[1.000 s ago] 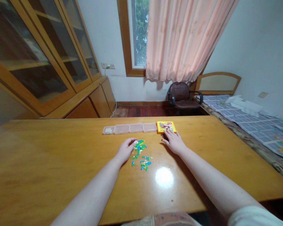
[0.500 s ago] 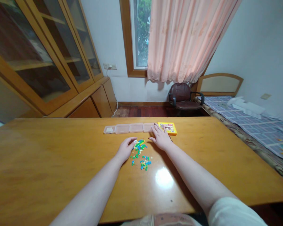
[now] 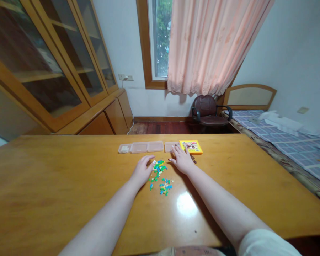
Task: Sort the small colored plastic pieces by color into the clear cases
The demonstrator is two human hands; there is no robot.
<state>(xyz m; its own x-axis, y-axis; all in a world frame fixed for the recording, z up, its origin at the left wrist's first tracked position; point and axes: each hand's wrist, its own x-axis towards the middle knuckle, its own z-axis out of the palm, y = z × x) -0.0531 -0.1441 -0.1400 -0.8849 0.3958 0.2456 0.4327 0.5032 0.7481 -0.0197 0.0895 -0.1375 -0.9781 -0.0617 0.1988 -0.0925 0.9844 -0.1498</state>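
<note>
My right hand (image 3: pixel 183 160) lies with fingers spread over the near right part of a clear plastic tray (image 3: pixel 169 146). Its fingertips reach the left edge of a yellow box (image 3: pixel 197 146). Small brown pieces (image 3: pixel 193 159) show partly from behind this hand. My left hand (image 3: pixel 143 170) rests at the left side of a pile of small green, blue, yellow and white building bricks (image 3: pixel 160 167). Its fingers are curved and its thumb stands apart, with nothing visible held. A second, smaller heap of bricks (image 3: pixel 165 187) lies nearer to me.
Left of the tray under my right hand stand joined clear trays (image 3: pixel 139 147); the leftmost tray (image 3: pixel 124 148) contains something whitish. All this is on a wooden table (image 3: pixel 69 185). Beyond it are a brown office chair (image 3: pixel 206 111), a bed (image 3: pixel 290 142) and a glass-door cabinet (image 3: pixel 77 60).
The rightmost clear tray has shifted right with my right hand, and a gap now separates it from the other trays. My left hand stays by the bricks. The view has shifted slightly.
</note>
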